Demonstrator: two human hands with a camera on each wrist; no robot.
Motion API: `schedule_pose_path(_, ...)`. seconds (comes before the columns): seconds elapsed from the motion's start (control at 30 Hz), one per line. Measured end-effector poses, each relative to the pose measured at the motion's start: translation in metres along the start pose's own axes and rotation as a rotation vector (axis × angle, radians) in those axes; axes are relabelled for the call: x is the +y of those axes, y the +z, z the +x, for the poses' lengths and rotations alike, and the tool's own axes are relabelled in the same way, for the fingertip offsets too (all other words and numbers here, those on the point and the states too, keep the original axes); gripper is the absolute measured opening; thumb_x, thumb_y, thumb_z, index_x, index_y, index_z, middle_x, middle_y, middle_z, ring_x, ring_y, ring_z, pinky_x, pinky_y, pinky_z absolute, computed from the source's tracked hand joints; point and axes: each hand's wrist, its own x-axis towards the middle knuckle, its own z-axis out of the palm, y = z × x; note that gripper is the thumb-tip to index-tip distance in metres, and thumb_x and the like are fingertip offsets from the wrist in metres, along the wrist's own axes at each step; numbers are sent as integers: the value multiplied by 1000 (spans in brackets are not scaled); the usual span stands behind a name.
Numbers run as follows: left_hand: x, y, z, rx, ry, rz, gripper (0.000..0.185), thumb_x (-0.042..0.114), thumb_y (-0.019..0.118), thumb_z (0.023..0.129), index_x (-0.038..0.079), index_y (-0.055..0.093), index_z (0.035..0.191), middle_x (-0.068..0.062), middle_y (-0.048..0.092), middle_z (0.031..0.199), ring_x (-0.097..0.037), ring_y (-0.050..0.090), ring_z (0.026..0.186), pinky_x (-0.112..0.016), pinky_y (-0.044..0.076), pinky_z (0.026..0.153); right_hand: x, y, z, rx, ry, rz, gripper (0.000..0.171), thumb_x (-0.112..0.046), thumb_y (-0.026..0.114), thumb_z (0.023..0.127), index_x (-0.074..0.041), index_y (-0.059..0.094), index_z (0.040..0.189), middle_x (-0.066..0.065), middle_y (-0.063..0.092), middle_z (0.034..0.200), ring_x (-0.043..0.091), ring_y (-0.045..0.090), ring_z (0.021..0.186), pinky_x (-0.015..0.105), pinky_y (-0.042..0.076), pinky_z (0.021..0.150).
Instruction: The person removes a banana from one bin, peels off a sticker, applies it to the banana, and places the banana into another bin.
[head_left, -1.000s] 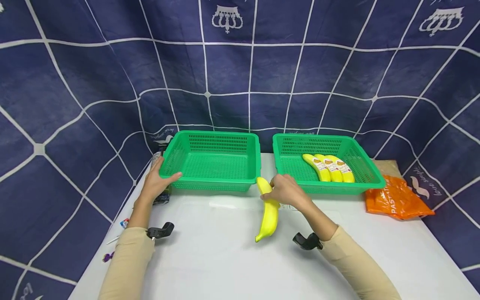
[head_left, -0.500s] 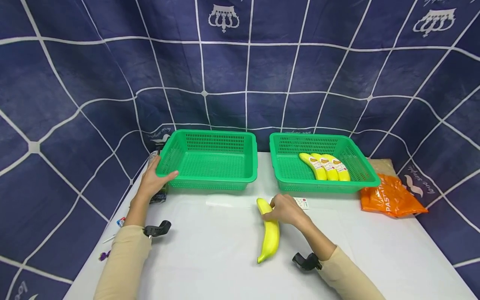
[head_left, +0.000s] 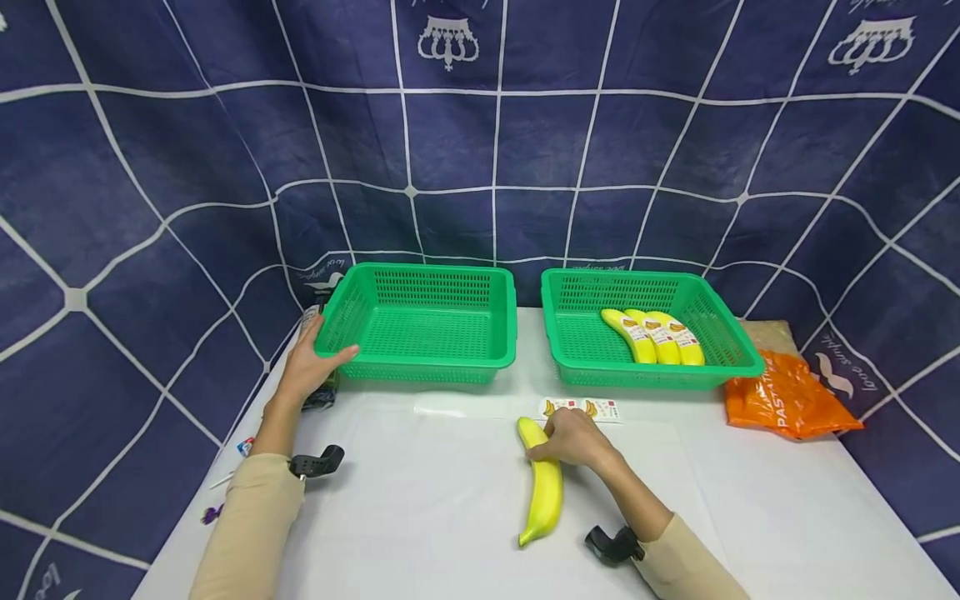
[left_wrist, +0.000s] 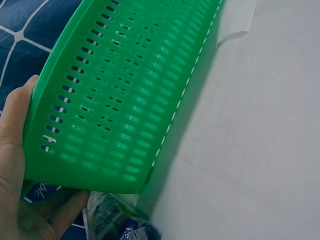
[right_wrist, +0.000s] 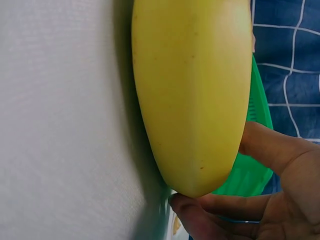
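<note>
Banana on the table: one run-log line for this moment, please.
right hand grips banana on table | left hand holds left basket | three bananas in right basket

Two baskets stand side by side at mid-frame on the bench (head_left: pixel 450 517): the left basket (head_left: pixel 420 321) and the right basket (head_left: pixel 645 333), which has three bananas (head_left: pixel 654 336) in it. A single banana (head_left: pixel 545 487) lies below them, a bag (head_left: pixel 787 400) at right.

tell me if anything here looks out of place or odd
One banana lies on the white table under the right hand, while three others sit in the right basket. The left basket holds nothing.
</note>
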Motion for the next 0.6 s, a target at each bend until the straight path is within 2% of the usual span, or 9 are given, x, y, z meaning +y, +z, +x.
schedule_pose_path(0.27,1,0,0,-14,-2,6,108,58,68,83,19,1,158,-9,-1,166,-44,4,150,-69,17,115,2,2,-1,-9,41,-2,34,-35,86,69,-11,63,59,-3,46,54,12,41,49,22,30,47)
schedule_pose_path(0.6,7,-2,-3,3,-4,-17,109,54,70,83,9,3,158,-17,2,165,-47,7,149,-69,18,115,0,1,0,-18,50,-2,33,-34,86,69,-12,64,61,-2,49,55,13,43,51,22,31,48)
